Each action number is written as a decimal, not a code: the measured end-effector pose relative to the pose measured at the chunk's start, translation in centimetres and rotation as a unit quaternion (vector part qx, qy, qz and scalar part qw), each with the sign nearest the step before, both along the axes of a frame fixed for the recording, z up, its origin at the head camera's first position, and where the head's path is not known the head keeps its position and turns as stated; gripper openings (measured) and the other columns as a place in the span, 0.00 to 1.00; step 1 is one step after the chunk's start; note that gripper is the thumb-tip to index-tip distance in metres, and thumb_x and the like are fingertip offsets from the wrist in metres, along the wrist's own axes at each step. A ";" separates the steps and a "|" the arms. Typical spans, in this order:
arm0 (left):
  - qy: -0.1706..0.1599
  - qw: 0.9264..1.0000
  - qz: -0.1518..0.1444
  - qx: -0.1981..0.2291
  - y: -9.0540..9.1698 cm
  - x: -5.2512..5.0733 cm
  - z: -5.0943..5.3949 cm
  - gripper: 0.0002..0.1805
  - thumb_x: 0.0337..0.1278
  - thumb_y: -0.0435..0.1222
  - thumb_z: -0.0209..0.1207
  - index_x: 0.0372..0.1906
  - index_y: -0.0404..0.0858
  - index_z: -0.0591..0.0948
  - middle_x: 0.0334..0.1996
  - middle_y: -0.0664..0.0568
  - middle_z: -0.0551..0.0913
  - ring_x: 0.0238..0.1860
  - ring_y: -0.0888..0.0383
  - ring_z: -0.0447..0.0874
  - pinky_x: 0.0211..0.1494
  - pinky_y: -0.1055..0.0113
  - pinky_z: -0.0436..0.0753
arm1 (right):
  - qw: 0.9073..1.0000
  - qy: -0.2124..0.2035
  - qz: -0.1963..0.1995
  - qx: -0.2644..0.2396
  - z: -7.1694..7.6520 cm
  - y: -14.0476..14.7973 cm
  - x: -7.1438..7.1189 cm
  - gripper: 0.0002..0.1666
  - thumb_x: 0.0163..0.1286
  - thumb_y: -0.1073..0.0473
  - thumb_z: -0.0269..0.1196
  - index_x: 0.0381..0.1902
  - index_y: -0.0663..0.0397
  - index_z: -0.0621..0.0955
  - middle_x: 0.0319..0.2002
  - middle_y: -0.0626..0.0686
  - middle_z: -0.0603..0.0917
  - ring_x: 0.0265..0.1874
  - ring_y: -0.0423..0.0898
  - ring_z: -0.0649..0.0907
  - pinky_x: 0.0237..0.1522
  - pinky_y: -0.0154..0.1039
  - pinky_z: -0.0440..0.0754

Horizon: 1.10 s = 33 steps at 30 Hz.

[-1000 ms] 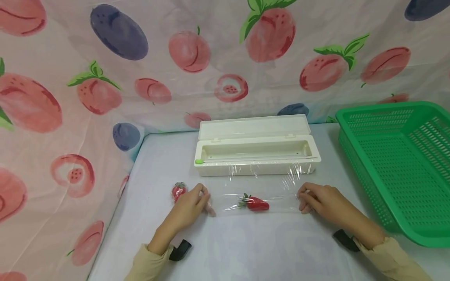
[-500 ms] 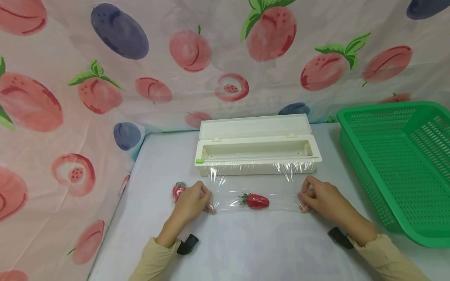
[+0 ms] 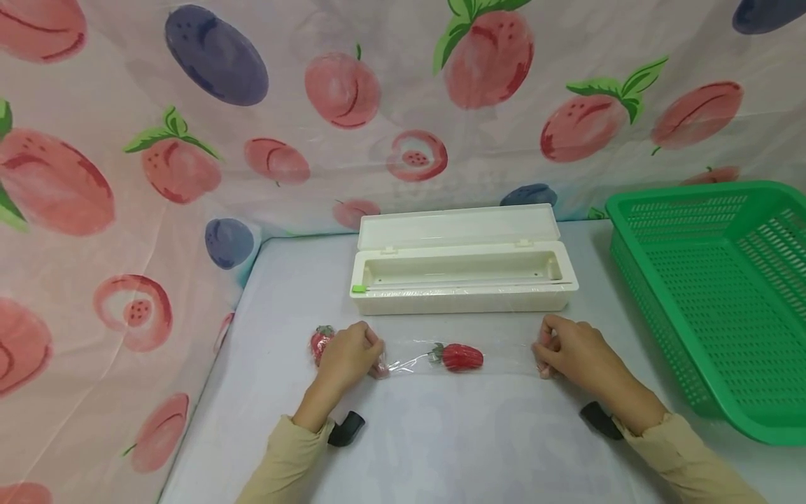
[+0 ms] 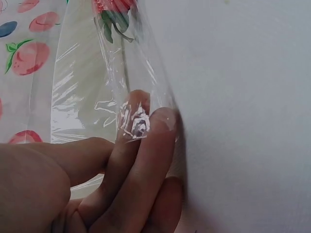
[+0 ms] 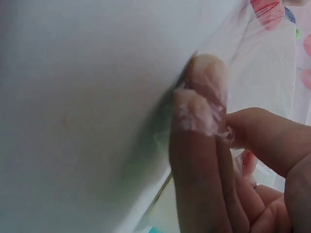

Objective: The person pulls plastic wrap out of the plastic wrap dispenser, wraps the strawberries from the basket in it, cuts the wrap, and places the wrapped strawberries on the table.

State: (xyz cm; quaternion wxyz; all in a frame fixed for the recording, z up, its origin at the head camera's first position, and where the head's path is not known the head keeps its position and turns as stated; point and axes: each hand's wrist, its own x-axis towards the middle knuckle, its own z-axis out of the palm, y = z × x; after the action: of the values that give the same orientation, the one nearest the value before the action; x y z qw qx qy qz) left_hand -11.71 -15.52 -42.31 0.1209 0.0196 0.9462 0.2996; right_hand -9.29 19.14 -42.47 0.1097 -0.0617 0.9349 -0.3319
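A red strawberry (image 3: 462, 357) with green leaves lies wrapped in clear cling film (image 3: 412, 353), between my two hands and in front of the white film dispenser (image 3: 462, 304). My left hand (image 3: 348, 353) pinches the film's left end; in the left wrist view, film clings over the fingertips (image 4: 164, 119). At the other end, my right hand (image 3: 571, 348) grips the film, which looks bunched over the fingertips (image 5: 192, 109) in the right wrist view. Another strawberry (image 3: 321, 341), shiny as if wrapped, sits just left of my left hand, partly hidden by it.
The dispenser's lid (image 3: 460, 227) stands raised at the back, and a green slider (image 3: 359, 288) sits at the left of its front edge. A green plastic basket (image 3: 711, 413) occupies the right side. Fruit-patterned cloth (image 3: 352, 161) hangs behind and to the left.
Both hands have shifted slightly away from the body, toward the dispenser, with the film. The strawberry between them has turned a little inside it. Bright creases near the dispenser's front have faded.
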 end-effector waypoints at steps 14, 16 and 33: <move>-0.030 0.997 0.045 0.056 0.1 -0.6 -0.2 0.06 0.63 0.33 0.58 0.31 0.35 0.77 0.14 0.54 0.82 0.13 0.64 0.81 0.19 0.71 0.79 | 0.998 0.049 -0.018 0.041 0.3 -0.6 -0.1 0.12 0.63 0.65 0.65 0.25 0.53 0.73 0.14 0.42 0.79 0.15 0.41 0.73 0.18 0.34 0.65; -0.042 0.995 0.055 0.070 0.0 -0.6 -0.3 0.07 0.63 0.34 0.59 0.31 0.34 0.76 0.14 0.53 0.82 0.14 0.63 0.82 0.18 0.70 0.80 | 0.997 0.060 -0.018 0.050 0.3 -0.8 -0.2 0.12 0.62 0.65 0.66 0.24 0.53 0.73 0.13 0.43 0.77 0.15 0.41 0.72 0.18 0.35 0.66; 0.028 0.996 0.050 -0.062 0.0 -0.7 -0.3 0.14 0.58 0.43 0.67 0.25 0.42 0.77 0.13 0.57 0.77 0.18 0.60 0.75 0.23 0.67 0.67 | 0.988 0.122 -0.019 0.095 -0.2 -1.0 -0.1 0.16 0.56 0.68 0.71 0.22 0.52 0.72 0.23 0.49 0.73 0.20 0.45 0.71 0.21 0.38 0.68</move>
State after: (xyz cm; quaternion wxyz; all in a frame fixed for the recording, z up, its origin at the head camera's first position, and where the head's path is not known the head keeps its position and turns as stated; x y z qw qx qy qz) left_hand -12.44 -15.52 -42.65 0.0800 -0.0269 0.9656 0.2459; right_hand -9.36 18.10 -42.65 -0.0067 -0.0731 0.9696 -0.2334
